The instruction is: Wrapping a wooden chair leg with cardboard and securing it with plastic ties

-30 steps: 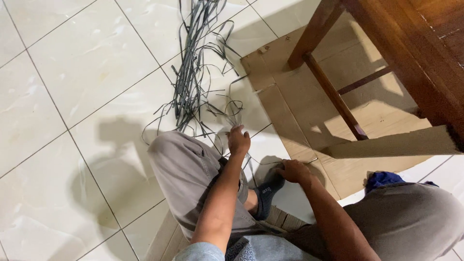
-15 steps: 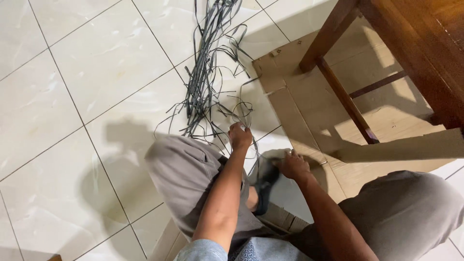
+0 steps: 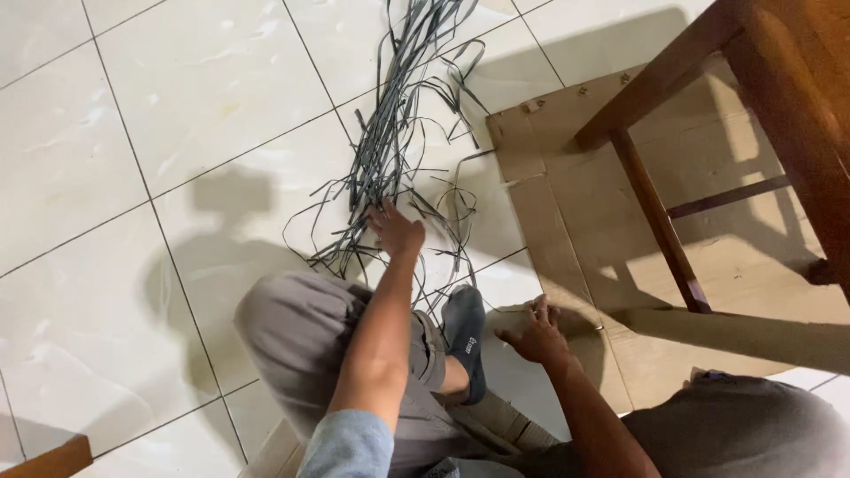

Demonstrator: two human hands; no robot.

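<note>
In the middle of the frame the left hand (image 3: 396, 232) pinches some grey strips (image 3: 390, 142) from the bundle on the tiled floor (image 3: 133, 177). The right hand (image 3: 534, 333), fingers loosely spread, rests lower right beside the cardboard sheet (image 3: 575, 221)

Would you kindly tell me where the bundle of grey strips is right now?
In the head view, the grey strips lie on the tiled floor, top centre, left of the cardboard; the left hand reaches into their near end.

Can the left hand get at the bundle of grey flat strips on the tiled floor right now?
Probably yes. The left hand is already at the near end of the bundle of grey flat strips, fingers among them, and nothing lies in between.
</note>
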